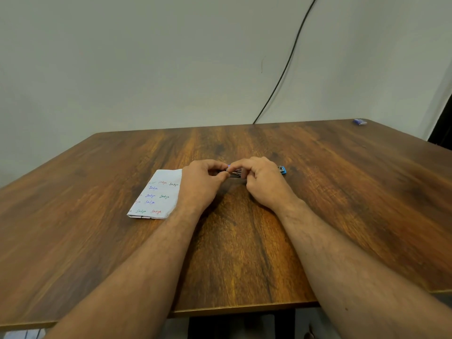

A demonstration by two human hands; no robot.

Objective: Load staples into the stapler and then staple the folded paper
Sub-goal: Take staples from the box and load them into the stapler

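Both grips meet on the small blue-and-metal stapler [236, 172]: left hand [201, 183] pinching its left end, right hand [263, 182] curled over it. Its long axis runs left-right on the desk [342, 192]; the folded white paper [156, 196] lies just left.

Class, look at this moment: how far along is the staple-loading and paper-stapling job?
Done: the paper lies folded on the table. In hand: the left hand and right hand both pinch at the blue stapler, apparently loading; whether staples are in is hidden. Left: stapling the paper, which lies apart from the stapler.
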